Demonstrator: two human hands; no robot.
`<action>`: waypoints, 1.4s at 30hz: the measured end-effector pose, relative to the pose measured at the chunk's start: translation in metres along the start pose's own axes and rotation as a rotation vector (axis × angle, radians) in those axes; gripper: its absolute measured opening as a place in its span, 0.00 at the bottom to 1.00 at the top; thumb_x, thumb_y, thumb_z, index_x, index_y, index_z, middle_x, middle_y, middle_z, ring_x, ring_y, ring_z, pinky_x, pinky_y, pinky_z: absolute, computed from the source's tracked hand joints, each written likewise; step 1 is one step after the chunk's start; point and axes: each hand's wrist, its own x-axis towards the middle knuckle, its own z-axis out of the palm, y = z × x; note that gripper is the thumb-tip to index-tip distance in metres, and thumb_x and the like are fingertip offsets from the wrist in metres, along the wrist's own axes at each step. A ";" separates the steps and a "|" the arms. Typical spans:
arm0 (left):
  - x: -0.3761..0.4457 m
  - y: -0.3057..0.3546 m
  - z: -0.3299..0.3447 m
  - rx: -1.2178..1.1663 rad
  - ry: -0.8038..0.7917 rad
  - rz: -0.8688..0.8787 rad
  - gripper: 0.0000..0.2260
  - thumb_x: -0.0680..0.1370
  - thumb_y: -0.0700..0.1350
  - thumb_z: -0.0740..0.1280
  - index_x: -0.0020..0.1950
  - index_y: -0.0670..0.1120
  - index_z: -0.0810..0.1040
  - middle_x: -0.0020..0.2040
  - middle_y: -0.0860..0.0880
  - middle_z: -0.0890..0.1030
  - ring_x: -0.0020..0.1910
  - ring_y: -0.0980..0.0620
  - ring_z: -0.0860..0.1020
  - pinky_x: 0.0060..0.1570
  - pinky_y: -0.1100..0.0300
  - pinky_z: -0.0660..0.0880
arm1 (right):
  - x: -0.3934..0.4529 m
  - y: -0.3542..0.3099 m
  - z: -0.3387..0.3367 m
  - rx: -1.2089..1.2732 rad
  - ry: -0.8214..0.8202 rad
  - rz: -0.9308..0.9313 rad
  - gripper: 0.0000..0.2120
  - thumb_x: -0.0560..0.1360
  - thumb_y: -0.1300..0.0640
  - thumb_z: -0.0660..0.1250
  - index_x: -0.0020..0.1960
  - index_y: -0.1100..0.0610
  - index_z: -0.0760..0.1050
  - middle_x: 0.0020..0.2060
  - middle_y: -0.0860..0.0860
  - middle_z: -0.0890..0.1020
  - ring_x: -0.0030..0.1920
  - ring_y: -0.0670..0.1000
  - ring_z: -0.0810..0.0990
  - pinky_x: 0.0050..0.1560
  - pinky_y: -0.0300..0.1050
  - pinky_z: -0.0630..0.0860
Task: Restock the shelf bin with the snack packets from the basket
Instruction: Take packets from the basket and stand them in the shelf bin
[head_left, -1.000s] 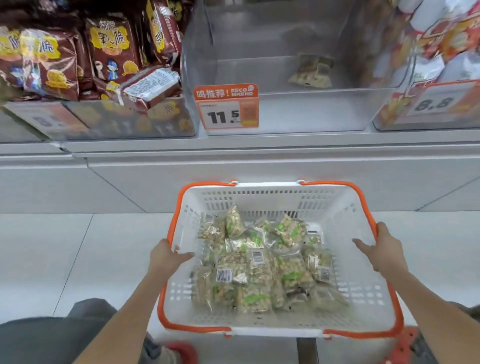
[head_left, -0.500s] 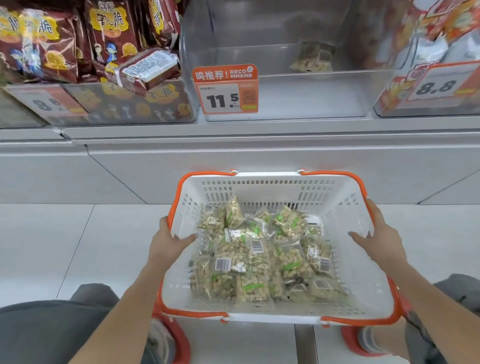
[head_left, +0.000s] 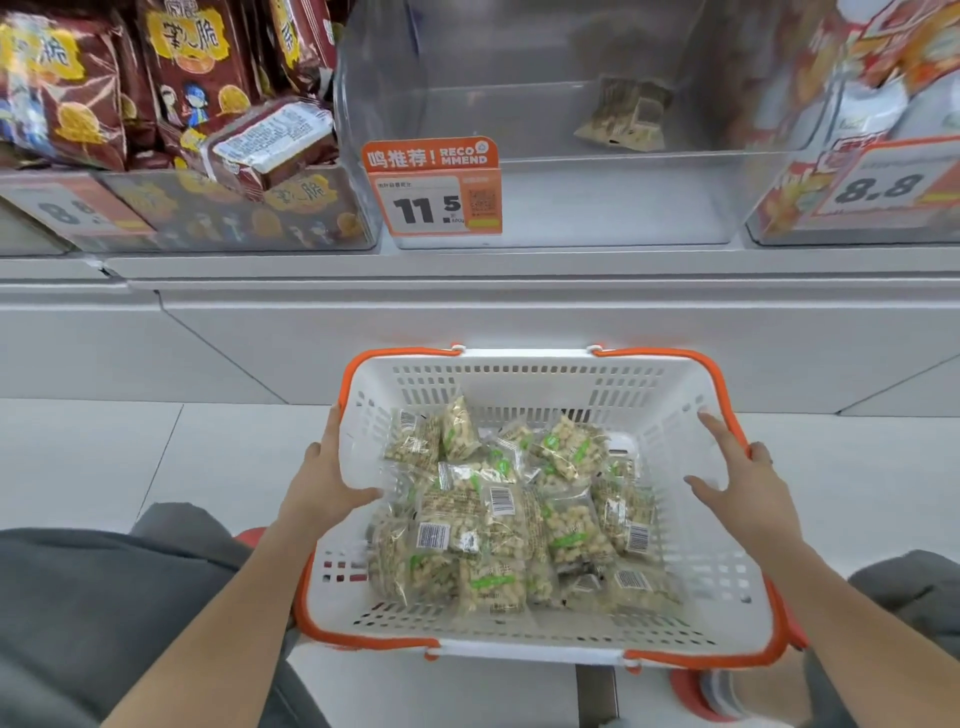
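The head view looks down on a white basket (head_left: 524, 382) with orange rim handles, held in front of a low shelf. The left hand (head_left: 324, 480) grips the basket's left wall, thumb hooked inside over the rim and fingers running up the outside. The right hand (head_left: 745, 491) is at the right wall with its fingers straight and spread, thumb pointing inward; its fingertips lie at the orange rim, though whether the palm actually presses on the wall is hard to tell from this angle.

Inside the basket lies a loose heap of clear snack packets (head_left: 509, 525) with green labels and barcode stickers, piled mostly toward the middle and near side of the floor.

Farther off, straight ahead on the shelf, stands the clear shelf bin (head_left: 597, 208). It holds only a couple of packets (head_left: 623, 117) of what looks like the same snack, lying toward its far right. An orange price tag (head_left: 434, 187) reading 11.5 is fixed at the bin's front left corner.

To the left, a neighbouring bin is full of dark red snack bags (head_left: 192, 78), one of them lying on its side on top. To the right, another bin of red and white bags (head_left: 904, 67) carries a tag reading 8.8.
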 end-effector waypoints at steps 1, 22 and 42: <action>0.000 0.000 0.000 0.025 -0.012 -0.006 0.57 0.66 0.50 0.78 0.76 0.57 0.35 0.63 0.37 0.68 0.57 0.37 0.74 0.53 0.45 0.72 | -0.001 0.001 0.001 -0.012 -0.001 -0.001 0.36 0.75 0.50 0.68 0.75 0.39 0.52 0.49 0.55 0.67 0.30 0.54 0.73 0.36 0.47 0.74; -0.027 0.085 0.107 0.680 -0.425 0.721 0.44 0.73 0.57 0.68 0.78 0.53 0.42 0.77 0.50 0.38 0.76 0.48 0.39 0.73 0.47 0.37 | -0.031 -0.101 0.077 0.028 -0.381 -0.219 0.32 0.75 0.51 0.68 0.74 0.50 0.59 0.71 0.48 0.66 0.68 0.55 0.69 0.69 0.55 0.66; -0.010 0.202 -0.123 -0.591 -0.655 0.154 0.15 0.79 0.53 0.62 0.60 0.46 0.75 0.53 0.48 0.78 0.47 0.47 0.78 0.50 0.49 0.75 | 0.002 -0.161 -0.113 1.009 -0.625 -0.129 0.08 0.67 0.51 0.72 0.43 0.53 0.83 0.37 0.48 0.82 0.39 0.47 0.79 0.43 0.51 0.74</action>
